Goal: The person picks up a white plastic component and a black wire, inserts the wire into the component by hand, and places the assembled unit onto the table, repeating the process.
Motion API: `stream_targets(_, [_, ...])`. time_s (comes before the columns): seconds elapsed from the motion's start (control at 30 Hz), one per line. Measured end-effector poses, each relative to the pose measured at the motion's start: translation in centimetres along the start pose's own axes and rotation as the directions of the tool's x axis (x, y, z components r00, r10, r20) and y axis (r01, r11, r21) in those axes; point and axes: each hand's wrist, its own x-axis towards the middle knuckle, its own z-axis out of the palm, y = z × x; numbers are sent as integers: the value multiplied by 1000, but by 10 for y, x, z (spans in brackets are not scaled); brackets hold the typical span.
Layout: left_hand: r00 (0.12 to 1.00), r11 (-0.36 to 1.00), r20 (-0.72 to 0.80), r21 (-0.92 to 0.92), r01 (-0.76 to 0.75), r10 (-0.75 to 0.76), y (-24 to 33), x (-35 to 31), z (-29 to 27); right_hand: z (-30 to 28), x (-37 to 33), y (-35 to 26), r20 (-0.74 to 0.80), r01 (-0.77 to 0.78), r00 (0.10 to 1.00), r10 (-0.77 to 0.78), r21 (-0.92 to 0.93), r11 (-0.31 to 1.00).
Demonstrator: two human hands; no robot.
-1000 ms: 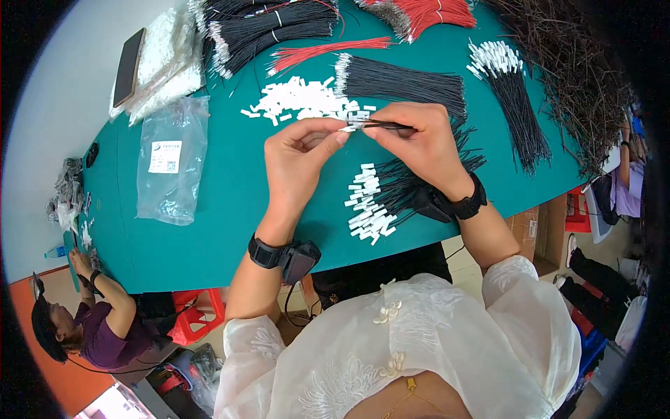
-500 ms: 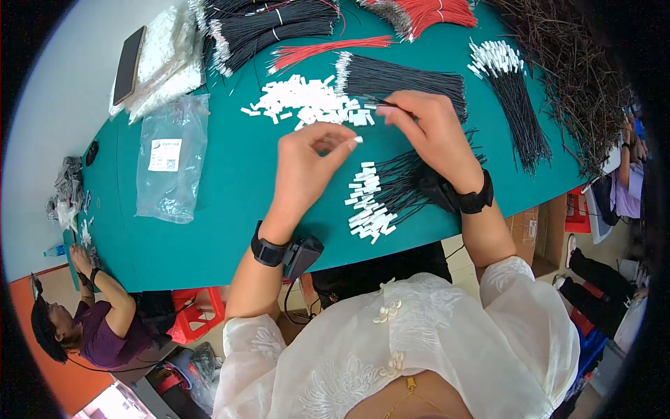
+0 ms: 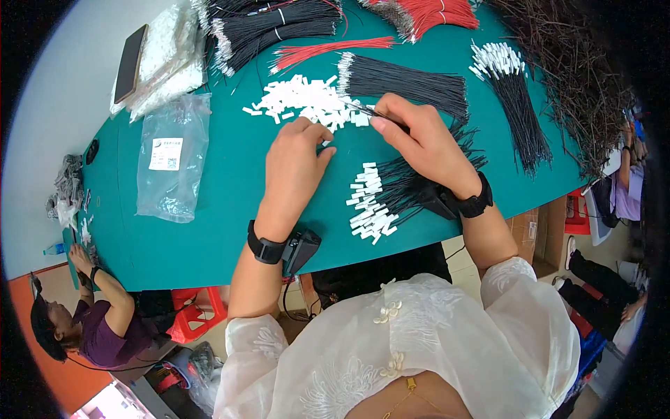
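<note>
My left hand (image 3: pixel 296 164) is curled at the near edge of a loose pile of small white connector housings (image 3: pixel 300 98). A bit of white housing (image 3: pixel 325 143) shows between its bent finger and thumb. To the right, my right hand (image 3: pixel 419 143) pinches black wires (image 3: pixel 363 107) between thumb and forefinger, their thin ends pointing left over the pile. Below that hand lie several black wires with white housings (image 3: pixel 373 202) on their left ends. Behind it rests a bundle of black wires (image 3: pixel 408 80) with bare metal ends.
A tied bundle of housed black wires (image 3: pixel 516 112) lies right, beside a heap of dark brown wires (image 3: pixel 558 63). Red wires (image 3: pixel 331 52) and black bundles (image 3: pixel 279 28) are at the back. A clear bag (image 3: pixel 173 157) and phone (image 3: pixel 131 63) sit left. A co-worker (image 3: pixel 105 314) sits far left.
My left hand has drawn back left and turned over, its fingers now at the pile's edge. The right hand has shifted slightly, bringing the wire ends over the pile.
</note>
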Motion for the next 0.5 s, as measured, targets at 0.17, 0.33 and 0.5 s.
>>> stream_targets(0.17, [999, 997, -36, 63, -37, 40, -1, 0, 1, -1, 1, 4, 75, -33, 997, 27, 77, 997])
stream_targets(0.33, [999, 996, -37, 85, -27, 30, 0, 1, 1, 5, 1, 18, 100, -110, 991, 91, 203, 973])
stream_targets(0.5, [993, 955, -7, -275, 112, -118, 7, 4, -6, 3, 2, 17, 117, -189, 979, 164, 252, 949])
